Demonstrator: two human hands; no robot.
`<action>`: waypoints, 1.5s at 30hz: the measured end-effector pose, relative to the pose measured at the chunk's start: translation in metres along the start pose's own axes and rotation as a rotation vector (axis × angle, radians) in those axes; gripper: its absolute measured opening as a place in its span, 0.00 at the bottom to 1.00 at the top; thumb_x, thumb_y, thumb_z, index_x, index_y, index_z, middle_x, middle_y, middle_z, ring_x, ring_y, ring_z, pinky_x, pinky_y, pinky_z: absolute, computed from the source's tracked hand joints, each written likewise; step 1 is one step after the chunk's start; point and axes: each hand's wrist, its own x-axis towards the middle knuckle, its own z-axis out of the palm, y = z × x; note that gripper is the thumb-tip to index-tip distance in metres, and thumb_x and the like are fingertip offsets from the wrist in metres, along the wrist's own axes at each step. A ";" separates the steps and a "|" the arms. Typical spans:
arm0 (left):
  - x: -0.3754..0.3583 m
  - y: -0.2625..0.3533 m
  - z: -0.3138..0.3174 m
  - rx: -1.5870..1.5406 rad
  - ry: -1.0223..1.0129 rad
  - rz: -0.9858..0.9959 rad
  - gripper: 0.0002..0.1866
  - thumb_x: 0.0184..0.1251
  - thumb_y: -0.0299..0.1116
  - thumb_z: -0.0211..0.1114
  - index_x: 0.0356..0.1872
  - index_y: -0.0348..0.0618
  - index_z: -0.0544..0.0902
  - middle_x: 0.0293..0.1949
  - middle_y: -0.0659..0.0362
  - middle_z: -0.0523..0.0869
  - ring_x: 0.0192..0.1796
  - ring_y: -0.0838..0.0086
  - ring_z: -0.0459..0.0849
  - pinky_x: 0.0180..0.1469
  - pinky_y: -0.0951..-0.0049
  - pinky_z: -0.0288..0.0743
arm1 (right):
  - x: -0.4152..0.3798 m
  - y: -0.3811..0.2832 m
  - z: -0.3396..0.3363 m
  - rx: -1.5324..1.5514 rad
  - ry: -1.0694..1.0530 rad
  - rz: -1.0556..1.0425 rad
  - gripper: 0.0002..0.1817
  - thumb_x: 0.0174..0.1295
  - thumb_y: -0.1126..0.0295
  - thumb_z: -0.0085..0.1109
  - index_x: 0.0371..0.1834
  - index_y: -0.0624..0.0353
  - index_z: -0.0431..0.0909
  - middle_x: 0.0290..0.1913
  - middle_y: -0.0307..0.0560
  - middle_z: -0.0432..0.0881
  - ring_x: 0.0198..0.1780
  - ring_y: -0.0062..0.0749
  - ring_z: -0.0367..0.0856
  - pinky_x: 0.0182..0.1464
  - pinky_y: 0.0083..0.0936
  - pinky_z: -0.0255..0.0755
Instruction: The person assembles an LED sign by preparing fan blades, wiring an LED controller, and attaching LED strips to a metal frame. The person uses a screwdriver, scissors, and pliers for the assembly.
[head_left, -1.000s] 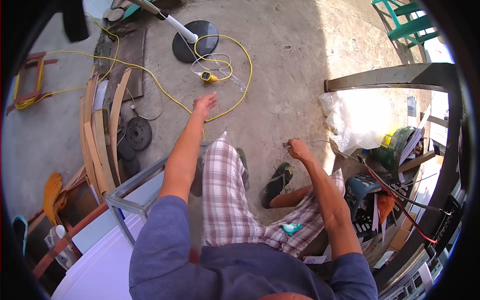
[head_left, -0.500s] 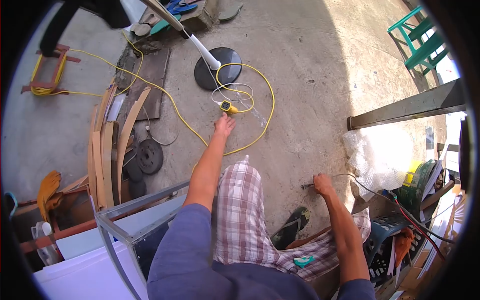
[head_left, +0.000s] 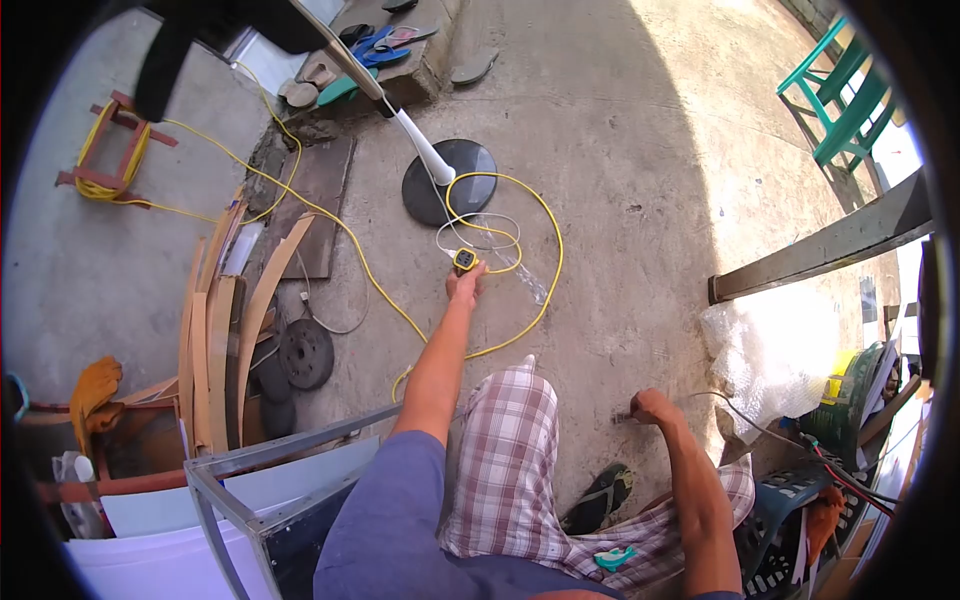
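Note:
My left hand [head_left: 466,285] is closed round the yellow outlet block [head_left: 465,260] at the end of the yellow extension cord [head_left: 556,262]. A white cord [head_left: 480,215] is plugged into the block's side and loops near the round black stand base [head_left: 449,182]. Lower right, my right hand [head_left: 651,406] is closed on a dark plug [head_left: 622,417], with a dark cable [head_left: 745,416] running off to the right. The plug is small and slightly blurred.
A metal frame [head_left: 300,450] stands at lower left beside curved wood strips [head_left: 210,330]. Bubble wrap [head_left: 770,350] lies at right under a beam [head_left: 820,245]. A green stool [head_left: 845,100] is upper right; slippers [head_left: 375,50] sit on a step.
My left hand has gone from open beside the yellow outlet block to gripping it. My right hand still holds the plug. The view has shifted, so the scene sits lower in the frame.

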 end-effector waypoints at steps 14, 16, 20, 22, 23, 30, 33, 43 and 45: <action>0.003 0.002 0.011 0.418 0.069 0.352 0.42 0.38 0.47 0.85 0.55 0.33 0.79 0.47 0.55 0.86 0.48 0.68 0.84 0.51 0.70 0.78 | 0.007 -0.051 -0.077 0.364 0.261 0.033 0.20 0.56 0.51 0.68 0.38 0.58 0.88 0.33 0.59 0.86 0.39 0.54 0.85 0.42 0.43 0.78; -0.007 0.002 0.022 0.543 0.041 0.419 0.42 0.38 0.50 0.84 0.52 0.29 0.79 0.46 0.51 0.86 0.49 0.66 0.85 0.53 0.69 0.78 | 0.006 -0.069 -0.104 0.373 0.281 0.114 0.20 0.58 0.51 0.67 0.39 0.58 0.88 0.32 0.59 0.85 0.38 0.54 0.85 0.42 0.43 0.77; -0.068 0.011 0.060 0.528 -0.044 0.418 0.40 0.39 0.54 0.83 0.47 0.30 0.81 0.45 0.48 0.87 0.48 0.63 0.86 0.53 0.66 0.78 | 0.029 -0.072 -0.122 0.338 0.510 0.010 0.20 0.61 0.51 0.65 0.44 0.57 0.87 0.30 0.59 0.85 0.36 0.54 0.85 0.39 0.44 0.76; -0.088 0.001 0.073 0.475 -0.077 0.488 0.40 0.37 0.57 0.83 0.42 0.30 0.81 0.44 0.44 0.86 0.47 0.58 0.86 0.52 0.62 0.79 | 0.029 -0.088 -0.145 0.348 0.512 0.019 0.20 0.63 0.51 0.64 0.45 0.57 0.86 0.30 0.57 0.85 0.36 0.55 0.85 0.39 0.44 0.76; -0.094 -0.003 0.075 0.485 -0.111 0.508 0.38 0.38 0.56 0.83 0.40 0.30 0.82 0.42 0.44 0.87 0.45 0.58 0.87 0.51 0.62 0.79 | 0.029 -0.094 -0.153 0.359 0.520 0.023 0.20 0.64 0.51 0.63 0.45 0.57 0.86 0.30 0.57 0.85 0.36 0.55 0.85 0.39 0.45 0.75; -0.079 -0.033 0.074 0.525 -0.252 0.468 0.35 0.45 0.54 0.82 0.43 0.31 0.82 0.41 0.51 0.88 0.43 0.68 0.87 0.48 0.69 0.80 | 0.047 -0.115 -0.184 0.301 0.631 -0.090 0.16 0.67 0.56 0.60 0.43 0.58 0.86 0.31 0.59 0.84 0.35 0.58 0.84 0.38 0.47 0.75; -0.058 -0.047 0.074 0.499 -0.252 0.450 0.36 0.44 0.52 0.82 0.45 0.31 0.81 0.41 0.51 0.88 0.42 0.68 0.86 0.47 0.69 0.80 | 0.073 -0.105 -0.187 0.255 0.673 -0.129 0.15 0.67 0.58 0.59 0.42 0.58 0.86 0.31 0.61 0.84 0.35 0.59 0.83 0.38 0.48 0.75; -0.082 -0.041 0.086 0.461 -0.216 0.042 0.42 0.48 0.47 0.83 0.58 0.26 0.76 0.46 0.51 0.86 0.41 0.71 0.83 0.38 0.71 0.78 | 0.085 -0.087 -0.178 0.222 0.648 0.011 0.13 0.68 0.59 0.57 0.43 0.56 0.84 0.32 0.60 0.84 0.37 0.60 0.83 0.36 0.51 0.74; -0.078 -0.046 0.087 0.468 -0.242 0.111 0.39 0.44 0.44 0.84 0.54 0.27 0.79 0.43 0.51 0.87 0.40 0.70 0.85 0.41 0.71 0.78 | 0.082 -0.082 -0.175 0.211 0.636 -0.005 0.12 0.69 0.60 0.56 0.43 0.56 0.83 0.33 0.60 0.84 0.37 0.60 0.83 0.36 0.51 0.74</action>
